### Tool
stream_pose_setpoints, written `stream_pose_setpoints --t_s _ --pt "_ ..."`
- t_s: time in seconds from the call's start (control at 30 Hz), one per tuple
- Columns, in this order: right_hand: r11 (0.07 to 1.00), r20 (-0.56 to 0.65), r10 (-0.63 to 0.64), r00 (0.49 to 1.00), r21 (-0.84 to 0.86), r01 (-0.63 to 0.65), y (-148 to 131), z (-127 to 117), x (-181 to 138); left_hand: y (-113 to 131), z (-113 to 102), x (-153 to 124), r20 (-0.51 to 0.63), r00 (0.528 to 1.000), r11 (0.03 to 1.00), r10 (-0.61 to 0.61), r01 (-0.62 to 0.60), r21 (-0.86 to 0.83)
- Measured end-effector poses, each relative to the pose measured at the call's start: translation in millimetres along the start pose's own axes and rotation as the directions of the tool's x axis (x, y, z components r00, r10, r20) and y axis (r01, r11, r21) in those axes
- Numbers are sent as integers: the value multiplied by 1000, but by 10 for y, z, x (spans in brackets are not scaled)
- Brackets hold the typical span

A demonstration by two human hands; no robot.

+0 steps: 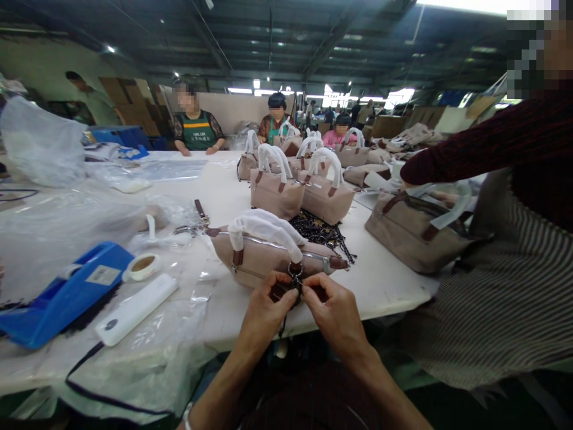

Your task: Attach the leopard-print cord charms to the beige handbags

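Inside a dim factory hall under a steel roof, at the near edge of a long white counter crowded with beige handbags. Nearest, a beige handbag on its side, handles wrapped in white foam, metal ring at its end facing the edge. Left hand and right hand pressed together at that ring, fingers pinched on a small dark fitting hanging from it; too small to tell whether a clasp or a strap end. Behind the bag, a heap of dark chain straps. To the left, a blue tape dispenser, a tape roll, a white flat device on loose clear plastic film. To the right, a co-worker's sleeve over another bag.

Risks, as a judgement: fitting slipping from the pinch and dropping past the counter edge, given work done right at the rim; metal ring scratching the bag's trim if twisted hard; foam wrap pulled loose by a careless tug; film sliding underfoot of the bag and shifting it mid-grip.
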State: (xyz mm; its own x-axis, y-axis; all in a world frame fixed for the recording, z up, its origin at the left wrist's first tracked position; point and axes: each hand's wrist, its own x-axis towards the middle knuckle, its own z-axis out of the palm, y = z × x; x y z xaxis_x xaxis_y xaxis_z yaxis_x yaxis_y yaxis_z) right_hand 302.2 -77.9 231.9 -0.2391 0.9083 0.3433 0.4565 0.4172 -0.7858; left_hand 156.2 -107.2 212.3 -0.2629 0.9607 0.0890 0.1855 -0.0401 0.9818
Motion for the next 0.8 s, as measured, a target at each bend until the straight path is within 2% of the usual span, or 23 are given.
stream_pose_setpoints --t_s 0.3,0.37,0.47,0.57,0.67,0.8 --pt "997 29 49 998 56 -51 33 3 5 -57 -8 50 37 999 996 -32 34 -78" --pt "997 -11 49 999 64 -48 60 -38 -21 -67 -21 65 60 997 990 -49 57 -125" --pt "999 -61 -43 997 16 44 103 -89 -92 -58 -40 85 155 983 967 -96 129 -218" --pt "981 6 -160 987 -110 159 110 -54 -157 -34 -46 100 181 979 959 -92 136 -250" --pt "968 47 -159 986 -187 165 76 44 -160 -16 -42 111 145 988 965 -50 85 -247" --pt "967 75 -170 983 -177 181 42 69 -107 -7 -60 145 164 986 975 -17 53 -214"
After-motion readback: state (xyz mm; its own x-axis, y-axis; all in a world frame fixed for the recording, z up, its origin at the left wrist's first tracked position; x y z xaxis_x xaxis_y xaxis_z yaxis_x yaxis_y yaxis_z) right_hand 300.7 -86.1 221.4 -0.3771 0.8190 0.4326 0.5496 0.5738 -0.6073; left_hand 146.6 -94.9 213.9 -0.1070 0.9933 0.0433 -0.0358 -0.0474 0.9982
